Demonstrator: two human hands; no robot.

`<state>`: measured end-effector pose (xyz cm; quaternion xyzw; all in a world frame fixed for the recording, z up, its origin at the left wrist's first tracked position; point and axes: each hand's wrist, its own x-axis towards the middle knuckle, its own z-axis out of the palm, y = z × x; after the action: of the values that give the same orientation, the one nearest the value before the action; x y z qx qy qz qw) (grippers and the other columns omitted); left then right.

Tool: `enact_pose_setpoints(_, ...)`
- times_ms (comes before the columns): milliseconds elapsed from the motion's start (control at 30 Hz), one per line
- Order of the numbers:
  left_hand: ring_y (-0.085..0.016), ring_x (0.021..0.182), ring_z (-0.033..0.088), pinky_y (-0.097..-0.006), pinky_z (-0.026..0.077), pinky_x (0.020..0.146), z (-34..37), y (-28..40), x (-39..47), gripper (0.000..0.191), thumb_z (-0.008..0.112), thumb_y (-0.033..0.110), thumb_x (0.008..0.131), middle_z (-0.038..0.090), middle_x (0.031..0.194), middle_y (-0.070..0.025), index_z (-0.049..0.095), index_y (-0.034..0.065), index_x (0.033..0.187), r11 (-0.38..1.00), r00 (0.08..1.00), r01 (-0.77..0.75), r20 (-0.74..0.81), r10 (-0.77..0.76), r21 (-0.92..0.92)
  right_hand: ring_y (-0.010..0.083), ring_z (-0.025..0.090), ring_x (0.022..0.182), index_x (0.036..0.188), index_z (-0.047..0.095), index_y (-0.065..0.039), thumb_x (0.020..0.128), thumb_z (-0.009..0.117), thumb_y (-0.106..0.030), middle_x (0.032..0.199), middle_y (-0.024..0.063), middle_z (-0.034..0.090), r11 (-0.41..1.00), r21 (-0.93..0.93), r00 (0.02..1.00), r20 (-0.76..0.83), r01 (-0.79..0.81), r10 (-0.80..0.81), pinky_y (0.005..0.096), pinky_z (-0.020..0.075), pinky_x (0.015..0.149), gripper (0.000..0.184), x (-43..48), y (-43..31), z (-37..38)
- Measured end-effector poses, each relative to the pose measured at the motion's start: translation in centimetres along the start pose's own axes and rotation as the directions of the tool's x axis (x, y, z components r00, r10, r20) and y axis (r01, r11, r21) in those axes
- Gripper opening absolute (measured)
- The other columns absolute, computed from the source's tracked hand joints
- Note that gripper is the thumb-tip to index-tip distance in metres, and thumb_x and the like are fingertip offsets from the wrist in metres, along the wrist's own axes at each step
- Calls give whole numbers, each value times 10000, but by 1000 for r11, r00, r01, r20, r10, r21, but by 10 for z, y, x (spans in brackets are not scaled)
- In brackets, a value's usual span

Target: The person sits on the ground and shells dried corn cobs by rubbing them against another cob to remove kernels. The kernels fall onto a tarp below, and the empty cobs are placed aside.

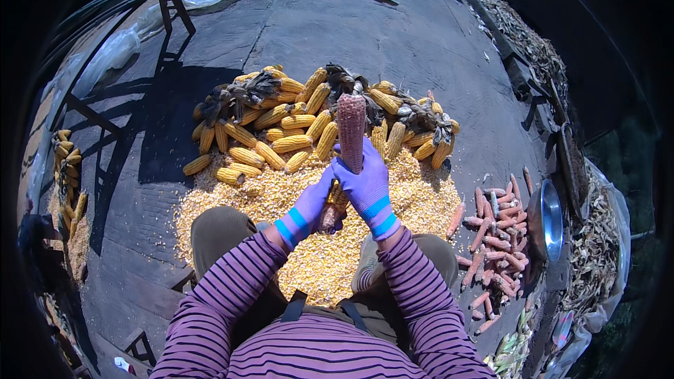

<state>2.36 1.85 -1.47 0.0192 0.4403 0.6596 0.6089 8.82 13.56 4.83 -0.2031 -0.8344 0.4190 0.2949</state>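
Both my hands wear purple knitted gloves with blue cuff bands and meet in front of my knees. My left hand (314, 196) grips a partly shelled corn ear (337, 198); yellow kernels remain on its upper part, while its lower end is bare. In my right hand (365, 179) is a bare reddish corncob (351, 123), pointing away from me and pressed near the ear. The gloves hide where the two meet. Under them spreads a heap of loose corn kernels (310, 268). Unshelled yellow corn ears (292, 143) lie piled along its far side, some with dark dried husks (245, 92).
At right lie many stripped cobs (497, 242) beside a shiny metal basin (551, 221). Dry husks (590, 258) fill the far right. On the left are another corn pile (67, 168), a person's dark head (37, 242), and a wooden frame (176, 10) with plastic sheeting (110, 52).
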Motion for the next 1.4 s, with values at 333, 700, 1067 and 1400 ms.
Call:
enact_pose_setpoints(333,-218,534,629,-330,500,435,15,17,-34,667,408,702,964,652,730,-94,589,70,1080,990,977,136,160,-139,31,254,697,941,1144,668,4,891,693,-223,1078,136,715,885,309,933,21,-348,359,349,534,824,340,9,24,-9)
enact_pose_setpoints(700,-225,864,717,-341,598,633,23,21,-40,675,483,623,981,678,1074,-115,522,57,1347,994,932,91,348,-104,54,244,677,835,1142,670,-17,938,653,-312,926,107,675,419,796,834,183,-436,520,370,564,764,359,3,33,-29)
enact_pose_setpoints(1067,-170,1005,646,-334,545,851,34,19,-49,670,612,342,997,588,1232,-65,294,86,1529,905,890,-221,455,34,364,234,667,763,1173,616,21,953,623,-334,877,104,652,348,801,796,246,-488,553,390,586,694,418,9,34,-46)
enact_pose_setpoints(1400,-153,1112,604,-306,506,932,34,6,-37,648,563,305,1027,571,1320,-81,264,73,1553,881,874,-351,449,187,317,230,658,764,1176,606,20,960,614,-348,882,95,652,262,830,786,294,-492,544,389,580,694,426,13,42,-43)
